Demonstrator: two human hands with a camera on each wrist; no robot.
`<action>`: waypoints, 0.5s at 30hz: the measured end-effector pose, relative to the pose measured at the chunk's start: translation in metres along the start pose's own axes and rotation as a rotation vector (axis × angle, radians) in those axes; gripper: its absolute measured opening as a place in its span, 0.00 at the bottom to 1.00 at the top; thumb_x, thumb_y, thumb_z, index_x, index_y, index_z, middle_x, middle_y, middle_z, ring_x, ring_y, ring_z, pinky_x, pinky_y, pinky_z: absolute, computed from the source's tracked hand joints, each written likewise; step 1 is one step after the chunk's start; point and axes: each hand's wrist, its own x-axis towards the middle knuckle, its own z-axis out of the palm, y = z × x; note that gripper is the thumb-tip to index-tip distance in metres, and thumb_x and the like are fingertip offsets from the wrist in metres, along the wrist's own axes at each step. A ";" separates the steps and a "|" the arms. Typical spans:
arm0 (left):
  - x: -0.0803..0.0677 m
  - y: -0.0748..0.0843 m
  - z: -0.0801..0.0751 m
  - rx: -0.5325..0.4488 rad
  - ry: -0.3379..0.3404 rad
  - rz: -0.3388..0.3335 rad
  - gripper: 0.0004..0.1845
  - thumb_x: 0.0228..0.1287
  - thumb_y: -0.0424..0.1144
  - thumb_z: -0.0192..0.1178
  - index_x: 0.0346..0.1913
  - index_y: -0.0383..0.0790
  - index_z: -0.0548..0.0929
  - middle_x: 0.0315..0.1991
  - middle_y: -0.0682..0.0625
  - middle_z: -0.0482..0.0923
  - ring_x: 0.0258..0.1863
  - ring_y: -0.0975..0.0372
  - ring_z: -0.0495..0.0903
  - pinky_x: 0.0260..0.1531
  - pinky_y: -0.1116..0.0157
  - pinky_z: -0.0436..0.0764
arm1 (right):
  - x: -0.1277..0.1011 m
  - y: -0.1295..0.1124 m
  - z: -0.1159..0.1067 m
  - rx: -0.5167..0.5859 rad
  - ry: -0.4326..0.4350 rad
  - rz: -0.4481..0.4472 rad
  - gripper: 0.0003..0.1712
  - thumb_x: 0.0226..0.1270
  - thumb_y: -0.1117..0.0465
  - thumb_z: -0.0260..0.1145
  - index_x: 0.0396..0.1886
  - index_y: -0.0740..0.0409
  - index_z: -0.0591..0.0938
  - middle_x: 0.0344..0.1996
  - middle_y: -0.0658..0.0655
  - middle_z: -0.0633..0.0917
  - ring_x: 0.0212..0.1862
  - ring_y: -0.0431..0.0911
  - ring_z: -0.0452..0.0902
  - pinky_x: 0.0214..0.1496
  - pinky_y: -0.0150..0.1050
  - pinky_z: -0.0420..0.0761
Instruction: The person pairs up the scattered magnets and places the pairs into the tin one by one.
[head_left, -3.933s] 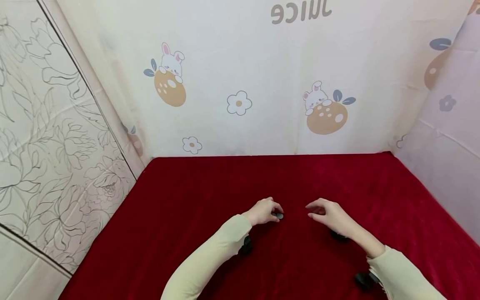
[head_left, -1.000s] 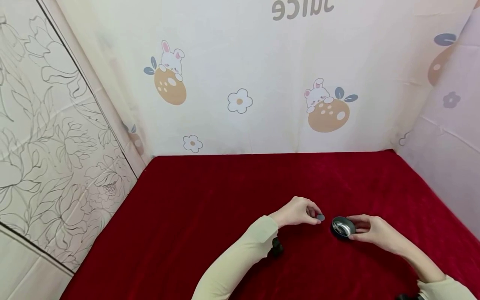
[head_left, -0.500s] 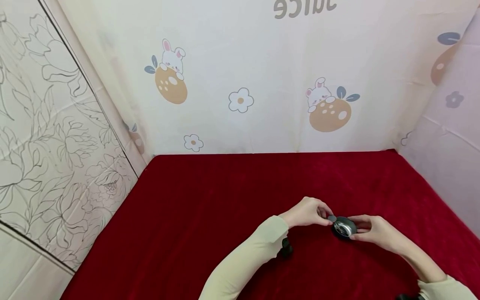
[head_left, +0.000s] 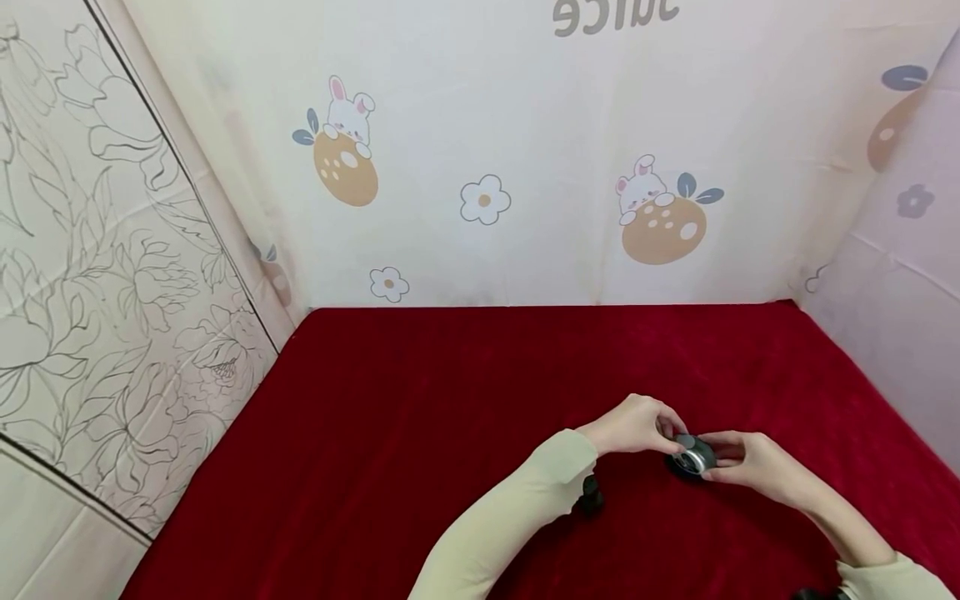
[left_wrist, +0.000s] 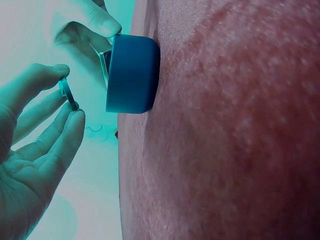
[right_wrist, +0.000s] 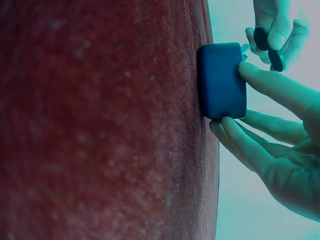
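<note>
A small round dark cup [head_left: 702, 452] with a shiny metal inside stands upright on the red cloth, right of centre. My right hand [head_left: 761, 468] grips its side, thumb at the rim and fingers on the wall, as the right wrist view shows on the dark wall [right_wrist: 222, 82]. My left hand [head_left: 636, 423] pinches a small round grey disc [head_left: 686, 441] just over the cup's left rim. Seen edge-on in the left wrist view, the disc [left_wrist: 69, 93] sits between thumb and fingertips. Two dark round faces show at those fingers in the right wrist view. Thin metal pieces [left_wrist: 103, 67] poke above the rim.
Red velvety cloth [head_left: 450, 400] covers the table. A patterned curtain [head_left: 480, 125] hangs behind it, with more fabric walls at left [head_left: 112, 250] and right [head_left: 900, 275]. Black wrist devices [head_left: 590, 497] sit under the sleeves.
My left hand has carried the disc rightward from mid-table to over the cup. My right hand, empty at first, has come to grip the cup and stays there.
</note>
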 end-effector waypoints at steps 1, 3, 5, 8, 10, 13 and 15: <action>0.001 0.001 0.001 0.005 -0.002 0.000 0.10 0.51 0.43 0.64 0.38 0.47 0.83 0.22 0.65 0.73 0.23 0.79 0.69 0.25 0.85 0.67 | 0.000 0.000 0.000 -0.003 0.004 0.000 0.28 0.53 0.65 0.65 0.48 0.81 0.70 0.43 0.73 0.76 0.37 0.34 0.78 0.32 0.29 0.77; 0.004 0.003 0.003 0.012 -0.004 0.000 0.10 0.51 0.43 0.64 0.38 0.47 0.83 0.23 0.65 0.74 0.23 0.79 0.69 0.25 0.85 0.67 | -0.001 0.000 -0.001 -0.006 0.005 0.003 0.29 0.53 0.62 0.66 0.49 0.81 0.70 0.43 0.73 0.76 0.37 0.34 0.78 0.32 0.29 0.77; 0.007 0.004 0.006 0.017 -0.008 -0.007 0.10 0.52 0.43 0.64 0.38 0.47 0.83 0.22 0.65 0.74 0.23 0.80 0.69 0.25 0.85 0.66 | -0.001 0.000 -0.001 -0.014 0.009 0.000 0.30 0.53 0.61 0.66 0.49 0.81 0.70 0.42 0.72 0.76 0.37 0.33 0.77 0.32 0.29 0.77; 0.010 0.006 0.010 0.024 -0.010 -0.023 0.10 0.52 0.44 0.63 0.39 0.48 0.83 0.23 0.66 0.74 0.23 0.80 0.69 0.24 0.85 0.67 | -0.001 0.000 -0.001 -0.023 0.013 -0.008 0.30 0.53 0.61 0.66 0.49 0.80 0.70 0.42 0.72 0.77 0.38 0.31 0.77 0.32 0.29 0.77; 0.011 0.006 0.013 0.028 -0.011 -0.031 0.11 0.52 0.44 0.63 0.39 0.48 0.83 0.24 0.66 0.75 0.23 0.81 0.68 0.25 0.85 0.67 | -0.001 0.001 -0.001 -0.019 0.008 -0.011 0.30 0.53 0.62 0.66 0.49 0.81 0.70 0.42 0.73 0.77 0.38 0.31 0.77 0.33 0.29 0.77; 0.011 0.006 0.014 0.020 -0.003 -0.040 0.13 0.52 0.45 0.63 0.41 0.48 0.83 0.27 0.66 0.76 0.25 0.82 0.69 0.26 0.86 0.67 | 0.000 0.001 0.000 -0.006 0.004 -0.010 0.30 0.54 0.63 0.65 0.49 0.82 0.69 0.43 0.74 0.76 0.38 0.31 0.77 0.33 0.30 0.77; 0.010 0.006 0.014 0.011 0.004 -0.047 0.13 0.53 0.46 0.62 0.42 0.49 0.83 0.31 0.65 0.77 0.26 0.82 0.69 0.27 0.86 0.66 | 0.000 0.000 0.000 -0.002 0.005 -0.002 0.30 0.54 0.63 0.65 0.49 0.82 0.69 0.43 0.75 0.75 0.38 0.32 0.77 0.33 0.30 0.77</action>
